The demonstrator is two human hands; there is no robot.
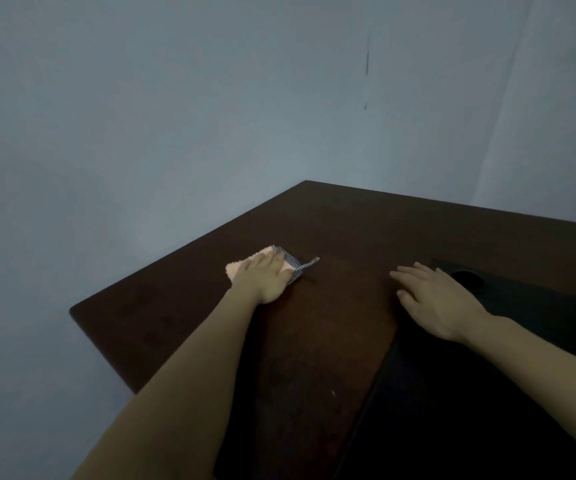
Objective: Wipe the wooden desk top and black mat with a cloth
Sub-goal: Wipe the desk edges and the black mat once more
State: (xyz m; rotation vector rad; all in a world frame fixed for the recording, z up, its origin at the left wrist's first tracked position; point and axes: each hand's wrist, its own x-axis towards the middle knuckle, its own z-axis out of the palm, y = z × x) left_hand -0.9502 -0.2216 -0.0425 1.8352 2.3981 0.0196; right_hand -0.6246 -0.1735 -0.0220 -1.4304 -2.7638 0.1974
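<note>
Peach-coloured and soft, with a blue-and-white patterned band along one side, the cloth (245,266) is folded small and lies on the bare wood near the tabletop's left edge, well short of the far corner. It is pressed flat under the left hand (266,277), whose fingers are laid straight and close together over it — nothing is pinched or gathered. A loose patterned tail pokes out to the right of the hand.

The dark wooden tabletop (331,327) runs from that cloth towards the viewer and across to the black mat (487,393), which covers the right and near part. The right hand (442,299) rests open at the mat's far-left corner, fingers spread and straight, partly on the mat and partly on the wood beside it; it seems to steady the mat. A round dark shape (468,278) sits just beyond that hand; what it is cannot be told.

The step in hand is judged to be the wiping of the bare wood. It would be done well with the palm kept flat, so that pressure is spread over the whole cloth, and with overlapping strokes carried to the left edge and the far corner — easily missed. The loose tail is best tucked under. The strip along the mat's border should be covered before the mat itself is wiped.
</note>
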